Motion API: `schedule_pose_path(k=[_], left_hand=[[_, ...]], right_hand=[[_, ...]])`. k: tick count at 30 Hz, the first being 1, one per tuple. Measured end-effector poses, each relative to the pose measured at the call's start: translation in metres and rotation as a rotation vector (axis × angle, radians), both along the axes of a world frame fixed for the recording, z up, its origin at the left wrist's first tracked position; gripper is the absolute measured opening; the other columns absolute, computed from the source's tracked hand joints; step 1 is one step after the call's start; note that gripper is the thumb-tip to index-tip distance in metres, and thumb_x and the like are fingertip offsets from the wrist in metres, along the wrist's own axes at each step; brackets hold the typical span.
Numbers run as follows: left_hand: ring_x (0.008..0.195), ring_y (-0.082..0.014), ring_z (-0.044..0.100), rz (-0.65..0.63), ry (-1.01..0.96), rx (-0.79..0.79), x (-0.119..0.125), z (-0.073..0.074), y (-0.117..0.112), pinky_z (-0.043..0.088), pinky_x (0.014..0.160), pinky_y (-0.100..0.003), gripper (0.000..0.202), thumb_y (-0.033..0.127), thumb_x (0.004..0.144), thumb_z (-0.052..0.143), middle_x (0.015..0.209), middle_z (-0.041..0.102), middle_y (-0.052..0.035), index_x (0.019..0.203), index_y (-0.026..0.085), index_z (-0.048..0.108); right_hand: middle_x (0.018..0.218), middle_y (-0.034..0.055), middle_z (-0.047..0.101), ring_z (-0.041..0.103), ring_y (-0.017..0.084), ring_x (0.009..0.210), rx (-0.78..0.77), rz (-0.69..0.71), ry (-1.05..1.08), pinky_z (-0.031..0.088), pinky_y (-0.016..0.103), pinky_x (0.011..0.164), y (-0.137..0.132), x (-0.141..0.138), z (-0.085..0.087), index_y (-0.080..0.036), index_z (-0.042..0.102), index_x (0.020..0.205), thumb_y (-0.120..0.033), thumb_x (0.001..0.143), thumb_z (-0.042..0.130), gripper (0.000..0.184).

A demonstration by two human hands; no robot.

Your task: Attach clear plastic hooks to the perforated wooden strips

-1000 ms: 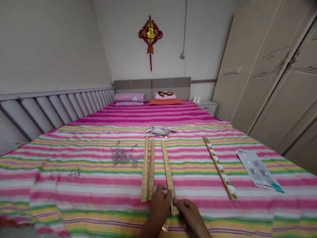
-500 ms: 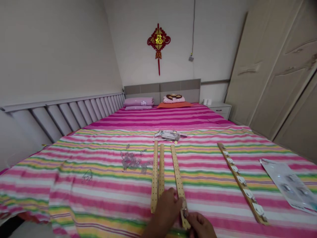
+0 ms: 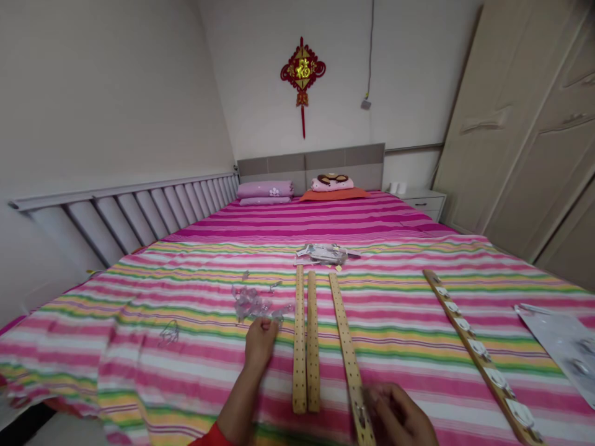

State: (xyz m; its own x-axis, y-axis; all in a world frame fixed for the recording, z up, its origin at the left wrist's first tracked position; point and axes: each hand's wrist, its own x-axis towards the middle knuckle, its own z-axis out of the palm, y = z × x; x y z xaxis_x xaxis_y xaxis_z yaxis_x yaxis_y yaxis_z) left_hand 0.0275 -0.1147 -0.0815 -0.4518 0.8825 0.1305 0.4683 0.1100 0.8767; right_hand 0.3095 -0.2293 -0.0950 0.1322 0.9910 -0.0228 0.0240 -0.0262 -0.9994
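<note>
Wooden and dotted with holes, one strip (image 3: 346, 350) lies between ten and eleven o'clock of my right grip (image 3: 402, 415); its near end, bearing a small metal piece (image 3: 361, 416), sits just beside my fingertips at nine. That grip is curled and blurred; I cannot tell whether it touches or holds anything. My left grip (image 3: 260, 342) is bunched, its contents hidden, with clear plastic pieces (image 3: 251, 301) just beyond at twelve and two more strips (image 3: 300, 341), side by side, at three. Farther out on the striped sheet (image 3: 116, 322), from my left grip, wiry loops (image 3: 170, 332) lie at nine; from my right, a strip with white pieces (image 3: 483, 359) lies at two, clear packaging (image 3: 560, 347) beyond.
</note>
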Motion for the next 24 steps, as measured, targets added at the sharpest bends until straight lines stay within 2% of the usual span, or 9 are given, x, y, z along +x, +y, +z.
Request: schedule_pose_path(k=[4, 7, 10, 13, 19, 24], left_hand=[[0.059, -0.0180, 0.057, 0.014, -0.041, -0.045, 0.003, -0.003, 0.003, 0.039, 0.059, -0.027, 0.016, 0.034, 0.064, 0.061, 0.057, 0.060, -0.0002, 0.062, 0.019, 0.058], [0.056, -0.0157, 0.055, 0.004, -0.156, -0.014, 0.004, -0.004, 0.003, 0.038, 0.056, -0.025, 0.011, 0.029, 0.060, 0.062, 0.052, 0.056, 0.0021, 0.060, 0.019, 0.058], [0.051, -0.0135, 0.051, -0.021, -0.219, -0.006, 0.004, -0.004, -0.001, 0.037, 0.052, -0.023, 0.014, 0.031, 0.059, 0.062, 0.049, 0.053, 0.0038, 0.061, 0.018, 0.058], [0.050, -0.0123, 0.049, -0.057, -0.283, 0.009, 0.004, -0.005, -0.008, 0.035, 0.050, -0.023, 0.021, 0.038, 0.057, 0.064, 0.049, 0.053, 0.0039, 0.062, 0.017, 0.059], [0.053, -0.0121, 0.049, -0.149, -0.364, 0.041, 0.004, -0.005, -0.022, 0.036, 0.053, -0.023, 0.031, 0.043, 0.056, 0.065, 0.055, 0.057, 0.0018, 0.069, 0.015, 0.064], [0.058, -0.0143, 0.053, -0.160, -0.369, 0.064, 0.003, -0.003, -0.028, 0.040, 0.057, -0.024, 0.030, 0.041, 0.057, 0.063, 0.061, 0.062, 0.0001, 0.073, 0.016, 0.066]], right_hand=[[0.061, 0.0008, 0.056, 0.050, 0.016, 0.058, 0.114, 0.162, -0.122, 0.039, 0.024, 0.053, 0.026, -0.017, 0.040, -0.019, 0.064, 0.069, -0.050, 0.071, 0.064, 0.031], [0.055, -0.0026, 0.050, 0.044, 0.014, 0.053, 0.180, 0.247, -0.233, 0.033, 0.024, 0.050, 0.044, -0.034, 0.056, -0.020, 0.061, 0.064, -0.037, 0.074, 0.060, 0.019], [0.058, -0.0021, 0.055, 0.047, 0.014, 0.055, 0.261, 0.331, -0.319, 0.034, 0.024, 0.053, 0.062, -0.052, 0.056, -0.020, 0.062, 0.065, -0.024, 0.074, 0.056, 0.011], [0.067, 0.0004, 0.062, 0.054, 0.016, 0.063, 0.351, 0.378, -0.445, 0.038, 0.024, 0.059, 0.078, -0.071, 0.055, -0.020, 0.065, 0.071, -0.016, 0.075, 0.053, 0.013], [0.091, 0.0063, 0.064, 0.058, 0.019, 0.087, 0.504, 0.441, -0.755, 0.041, 0.026, 0.076, 0.109, -0.112, 0.068, -0.018, 0.067, 0.093, -0.012, 0.080, 0.054, 0.019], [0.091, 0.0057, 0.063, 0.056, 0.019, 0.091, 0.521, 0.474, -0.934, 0.038, 0.025, 0.079, 0.127, -0.143, 0.063, -0.019, 0.070, 0.093, -0.008, 0.078, 0.055, 0.023]])
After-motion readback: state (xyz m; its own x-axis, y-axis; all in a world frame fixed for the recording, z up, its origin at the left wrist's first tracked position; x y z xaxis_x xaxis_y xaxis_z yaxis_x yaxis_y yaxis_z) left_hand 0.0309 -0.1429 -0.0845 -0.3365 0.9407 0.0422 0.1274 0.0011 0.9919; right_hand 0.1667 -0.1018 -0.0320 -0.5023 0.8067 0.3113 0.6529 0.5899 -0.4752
